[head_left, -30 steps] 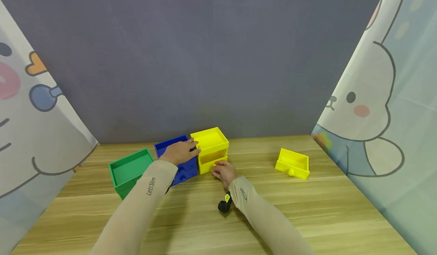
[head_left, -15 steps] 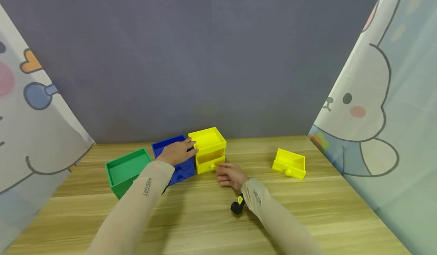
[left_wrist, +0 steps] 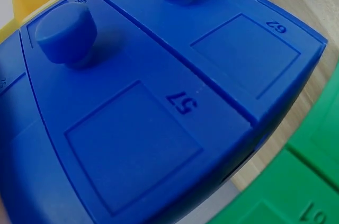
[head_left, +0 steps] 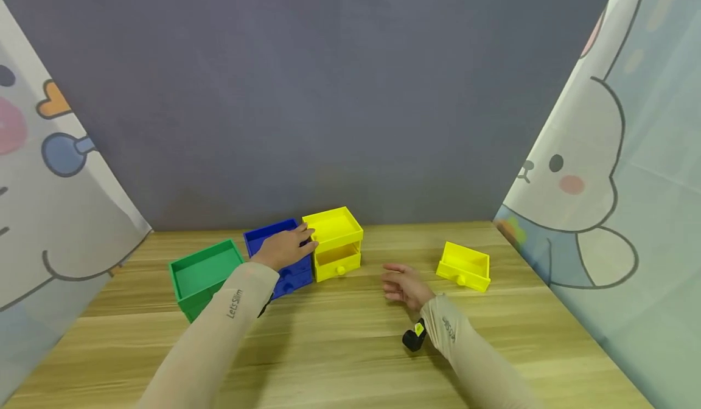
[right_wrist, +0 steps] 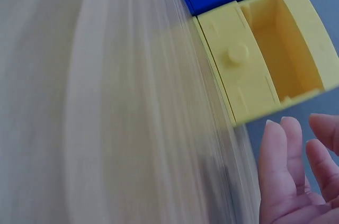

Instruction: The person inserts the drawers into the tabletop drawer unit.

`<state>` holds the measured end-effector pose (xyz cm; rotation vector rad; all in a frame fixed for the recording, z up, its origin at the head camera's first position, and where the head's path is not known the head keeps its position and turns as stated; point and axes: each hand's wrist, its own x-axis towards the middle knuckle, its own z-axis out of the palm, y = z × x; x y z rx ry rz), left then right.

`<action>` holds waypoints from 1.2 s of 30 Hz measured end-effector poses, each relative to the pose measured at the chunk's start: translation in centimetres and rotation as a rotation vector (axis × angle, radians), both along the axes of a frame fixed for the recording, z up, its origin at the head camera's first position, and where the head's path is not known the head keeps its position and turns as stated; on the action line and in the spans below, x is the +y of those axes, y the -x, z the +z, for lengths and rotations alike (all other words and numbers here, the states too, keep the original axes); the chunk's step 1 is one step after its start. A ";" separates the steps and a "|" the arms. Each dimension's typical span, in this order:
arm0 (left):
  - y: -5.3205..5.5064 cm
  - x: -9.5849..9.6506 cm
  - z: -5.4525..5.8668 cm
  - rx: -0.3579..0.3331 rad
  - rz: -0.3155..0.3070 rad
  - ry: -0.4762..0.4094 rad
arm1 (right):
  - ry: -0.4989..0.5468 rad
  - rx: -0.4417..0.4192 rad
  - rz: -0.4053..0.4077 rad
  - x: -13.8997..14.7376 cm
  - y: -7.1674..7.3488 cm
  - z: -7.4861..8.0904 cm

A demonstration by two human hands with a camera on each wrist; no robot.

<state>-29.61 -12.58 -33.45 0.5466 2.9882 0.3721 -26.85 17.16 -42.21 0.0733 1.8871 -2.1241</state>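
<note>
A yellow two-tier drawer cabinet stands at the back middle, its upper slot an open hollow and a knobbed yellow drawer filling the lower slot. Against its left side stands a blue drawer cabinet. My left hand lies over the blue cabinet, its fingertips at the yellow cabinet's upper left edge. In the left wrist view that hand is almost wholly out of sight. My right hand is apart from the cabinets, holding nothing, its fingers loosely extended. Right of it sits a loose yellow drawer with a round knob.
A green drawer cabinet stands left of the blue one, partly behind my left sleeve. The wooden table meets a grey backdrop behind, with printed cloth panels on both sides. A black camera is strapped to my right wrist.
My right hand has let go of the lower yellow drawer's knob and moved right, away from the cabinet. The left hand has stayed in place.
</note>
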 end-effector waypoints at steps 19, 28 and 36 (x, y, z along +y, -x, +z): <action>0.2 0.0 -0.1 0.004 0.000 0.028 | 0.124 -0.023 -0.097 10.4 -3.9 1.0; 0.3 0.0 -0.3 0.002 0.006 0.024 | -0.192 0.007 -0.096 13.2 -3.4 0.8; 0.4 -0.1 -0.3 0.011 -0.005 0.011 | -0.238 -0.025 -0.207 14.2 -3.0 0.3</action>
